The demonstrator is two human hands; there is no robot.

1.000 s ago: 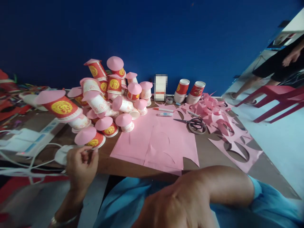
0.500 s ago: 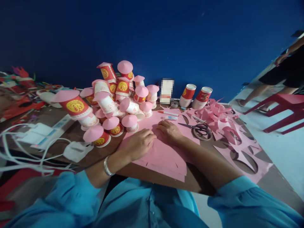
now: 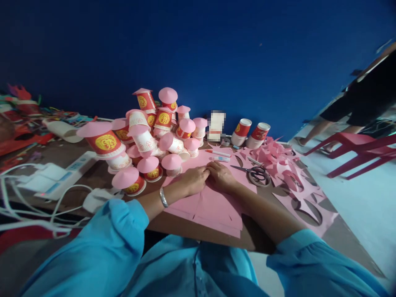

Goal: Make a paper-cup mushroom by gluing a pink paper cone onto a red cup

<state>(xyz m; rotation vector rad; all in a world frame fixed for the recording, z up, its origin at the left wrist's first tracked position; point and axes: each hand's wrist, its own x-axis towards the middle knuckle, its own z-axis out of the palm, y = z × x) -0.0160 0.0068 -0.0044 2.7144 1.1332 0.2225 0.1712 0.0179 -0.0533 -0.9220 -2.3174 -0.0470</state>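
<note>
My left hand [image 3: 198, 180] and my right hand [image 3: 220, 176] meet over the pink paper [image 3: 213, 214], fingers curled and pressed together at its far part. The paper between the fingertips is mostly hidden by the hands. Stacked sheets with dark slits and creases spread below them toward the table's front. Just beyond the hands lie a red-and-white pen [image 3: 218, 153] and a glue stick [image 3: 220, 159]. Black-handled scissors [image 3: 258, 174] rest on a roll of tape [image 3: 262, 181] to the right of my right hand.
Paper cups with pink cone roofs [image 3: 144, 140] crowd the left. Two stacks of cups [image 3: 259, 133] stand by the blue wall. Pink offcuts [image 3: 286, 165] cover the right. A power strip [image 3: 66, 175] with white cables lies left. A person [image 3: 352, 99] stands beyond a red stool [image 3: 349, 142].
My left hand has moved right and now touches my right hand. The right hand's fingers have drawn together. The view has shifted slightly.
</note>
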